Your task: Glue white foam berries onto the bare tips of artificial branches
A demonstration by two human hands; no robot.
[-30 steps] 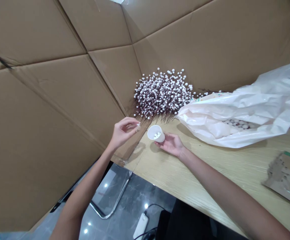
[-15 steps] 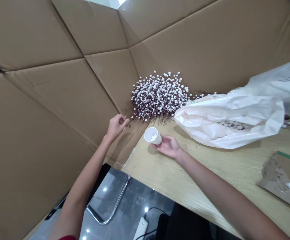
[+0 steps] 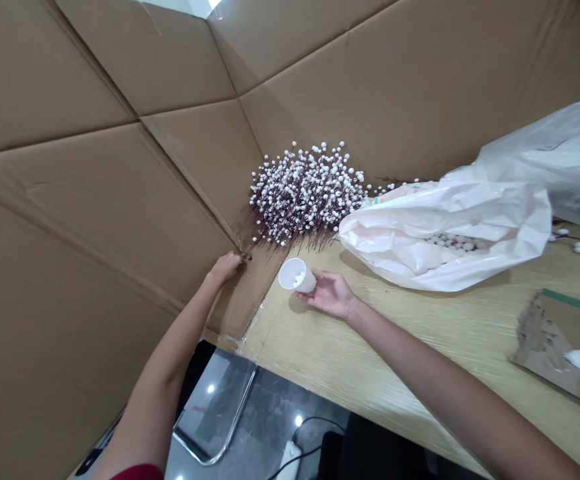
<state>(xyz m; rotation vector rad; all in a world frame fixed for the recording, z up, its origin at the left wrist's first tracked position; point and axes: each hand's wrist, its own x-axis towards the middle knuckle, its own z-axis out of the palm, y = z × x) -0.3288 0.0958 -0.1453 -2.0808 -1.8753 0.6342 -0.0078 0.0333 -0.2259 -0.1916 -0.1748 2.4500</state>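
Observation:
My right hand holds a white plastic cup tilted over the table, its mouth facing left, with a few small white balls inside. At the cardboard on the left, my left hand has its fingers pressed together near small dark bits in the corner; what they hold, if anything, is too small to name. Behind both hands lies a big bunch of dark stems with white berries. A white plastic bag with more white berries lies open to the right of the bunch.
Tall cardboard walls stand to the left and behind. At the right of the wooden table lie a cardboard piece with a white object on it, a clear bag and loose stems. Below are a metal chair frame and a power strip.
My left hand has lowered to the cardboard and its fingers have closed. The cup stays in my right hand. The whole view has shifted slightly.

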